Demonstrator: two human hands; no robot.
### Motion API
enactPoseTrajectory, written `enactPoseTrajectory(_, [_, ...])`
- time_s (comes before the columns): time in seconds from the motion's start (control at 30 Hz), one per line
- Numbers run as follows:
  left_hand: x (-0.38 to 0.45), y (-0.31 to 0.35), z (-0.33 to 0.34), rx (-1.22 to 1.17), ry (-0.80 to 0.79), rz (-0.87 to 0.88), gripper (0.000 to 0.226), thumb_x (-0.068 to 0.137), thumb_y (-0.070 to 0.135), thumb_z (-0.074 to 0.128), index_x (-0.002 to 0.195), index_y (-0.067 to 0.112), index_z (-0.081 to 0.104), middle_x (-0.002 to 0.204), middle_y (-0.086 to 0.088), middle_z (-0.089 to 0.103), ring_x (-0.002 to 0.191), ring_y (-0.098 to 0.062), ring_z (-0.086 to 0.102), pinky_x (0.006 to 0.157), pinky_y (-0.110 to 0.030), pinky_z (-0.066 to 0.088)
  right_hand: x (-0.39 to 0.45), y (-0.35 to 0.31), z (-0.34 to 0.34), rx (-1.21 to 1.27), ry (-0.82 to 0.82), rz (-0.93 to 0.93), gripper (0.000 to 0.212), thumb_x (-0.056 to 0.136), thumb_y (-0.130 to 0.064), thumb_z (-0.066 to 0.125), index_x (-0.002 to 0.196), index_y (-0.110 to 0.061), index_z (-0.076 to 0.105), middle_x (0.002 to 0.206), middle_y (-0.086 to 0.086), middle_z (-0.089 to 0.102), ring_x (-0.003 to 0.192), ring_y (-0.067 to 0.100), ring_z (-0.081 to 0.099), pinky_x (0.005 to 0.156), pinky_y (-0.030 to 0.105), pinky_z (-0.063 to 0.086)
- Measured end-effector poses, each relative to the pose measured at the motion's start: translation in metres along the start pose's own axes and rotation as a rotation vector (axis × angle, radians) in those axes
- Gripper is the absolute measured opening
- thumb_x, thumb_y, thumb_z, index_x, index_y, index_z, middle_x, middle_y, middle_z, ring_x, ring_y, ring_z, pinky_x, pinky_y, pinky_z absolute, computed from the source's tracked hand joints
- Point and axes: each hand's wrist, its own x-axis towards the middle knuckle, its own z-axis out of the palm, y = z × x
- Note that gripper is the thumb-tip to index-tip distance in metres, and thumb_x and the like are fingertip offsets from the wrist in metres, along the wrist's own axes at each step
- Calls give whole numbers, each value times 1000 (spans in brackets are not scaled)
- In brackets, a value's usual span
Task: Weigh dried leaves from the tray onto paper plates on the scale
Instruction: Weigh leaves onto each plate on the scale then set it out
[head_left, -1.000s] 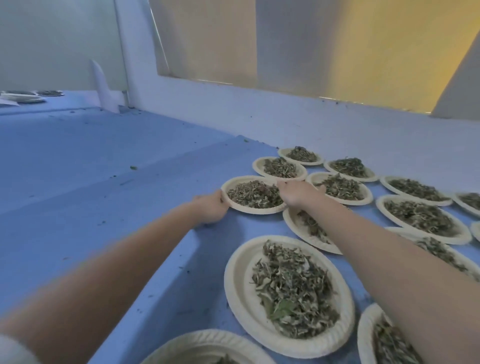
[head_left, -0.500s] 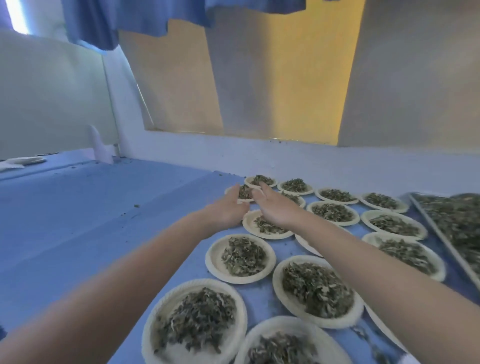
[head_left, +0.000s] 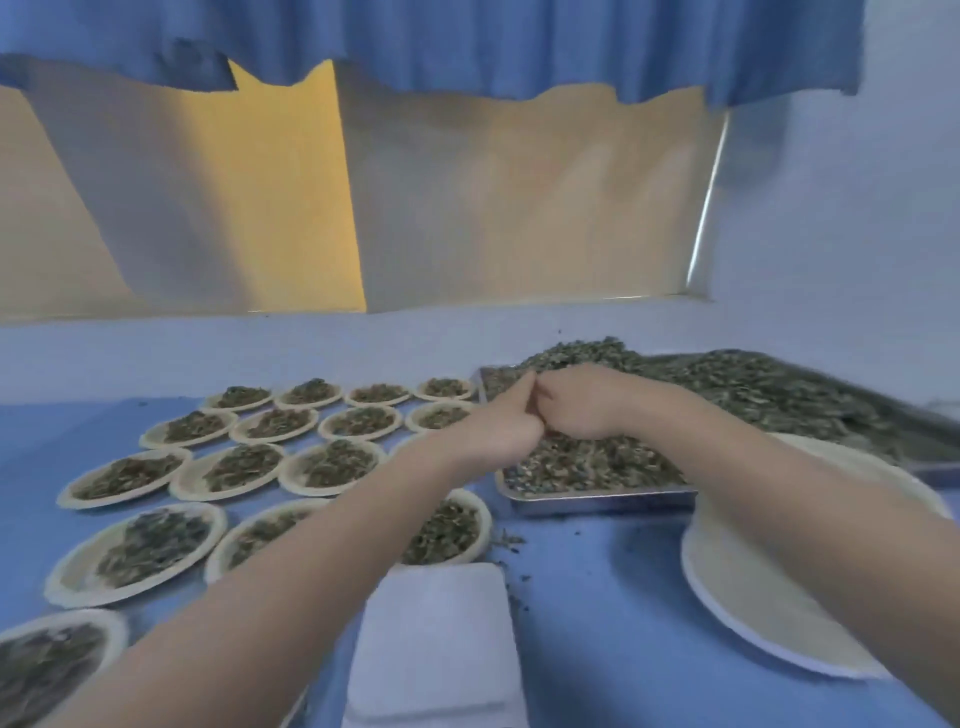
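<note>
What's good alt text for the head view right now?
Both hands, left hand and right hand, meet knuckle to knuckle over a metal tray heaped with dried leaves. Rows of leaf-filled paper plates cover the blue table to the left; an empty plate lies under the right forearm, a white block nearest the camera.

Both arms reach forward, left hand (head_left: 506, 428) and right hand (head_left: 579, 408) touching, fingers curled.
</note>
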Motion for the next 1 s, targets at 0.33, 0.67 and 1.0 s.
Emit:
enactPoseTrajectory(0.33, [75,97,161,197,-70,124,36,95,18,37,131,17,42,137,-8,47,125,-31,43,100,-35,38,-75,193,8,-56,21,217,34,100,-23,34,120,-11,59,119,8,63,106,26,57,85,31,45])
enactPoseTrajectory(0.67, [98,83,154,331,150,-36,19,81,-1,56,79,18,54,82,-3,53,71,-18,44,61,-26,36,-74,261,31,79,203,311,22,91,-22,60,90,-3,70,90,14,69,80,26,62,69,34,49])
enactPoseTrajectory(1.0, [95,102,121,329,263,32,29,85,-3,50,89,23,62,88,-5,56,73,-19,46,62,-27,37,-72,239,-4,44,278,270,41,88,-11,58,56,-16,33,55,2,28,59,19,27,52,29,19])
